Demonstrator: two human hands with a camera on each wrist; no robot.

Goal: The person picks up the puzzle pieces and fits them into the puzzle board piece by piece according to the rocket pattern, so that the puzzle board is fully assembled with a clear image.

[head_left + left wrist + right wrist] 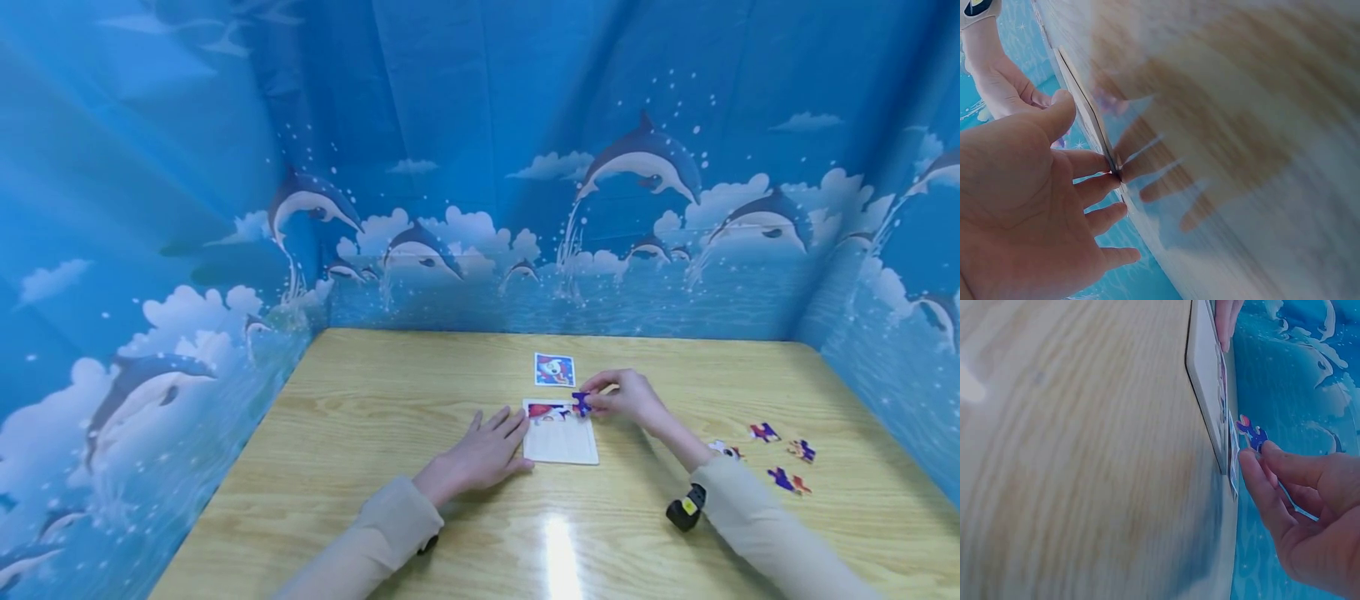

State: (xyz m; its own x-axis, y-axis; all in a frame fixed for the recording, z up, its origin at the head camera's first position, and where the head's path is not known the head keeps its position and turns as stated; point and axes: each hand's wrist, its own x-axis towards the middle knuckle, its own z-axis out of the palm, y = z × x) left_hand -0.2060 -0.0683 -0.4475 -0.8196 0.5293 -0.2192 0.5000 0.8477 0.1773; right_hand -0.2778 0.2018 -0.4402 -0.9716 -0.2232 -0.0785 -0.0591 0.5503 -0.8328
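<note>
My right hand point(628, 398) pinches a dark blue and red puzzle piece point(1252, 432) between thumb and fingers. In the head view the piece overlaps the upper right corner of the white puzzle board point(558, 443). Fitted pieces point(547, 412) in red, white and blue line the board's top edge; the rest of its surface shows bare white. My left hand point(486, 450) lies at the board's left side with fingers spread and nearly straight. In the left wrist view its fingertips point(1107, 182) touch the board's edge.
Just behind the board lies a small picture card point(554, 369) with a white cartoon figure on blue. Several loose puzzle pieces point(765, 432) are scattered on the wooden table point(360, 417) at the right, one partly covered by my right forearm. Dolphin-printed curtains point(480, 167) enclose the table.
</note>
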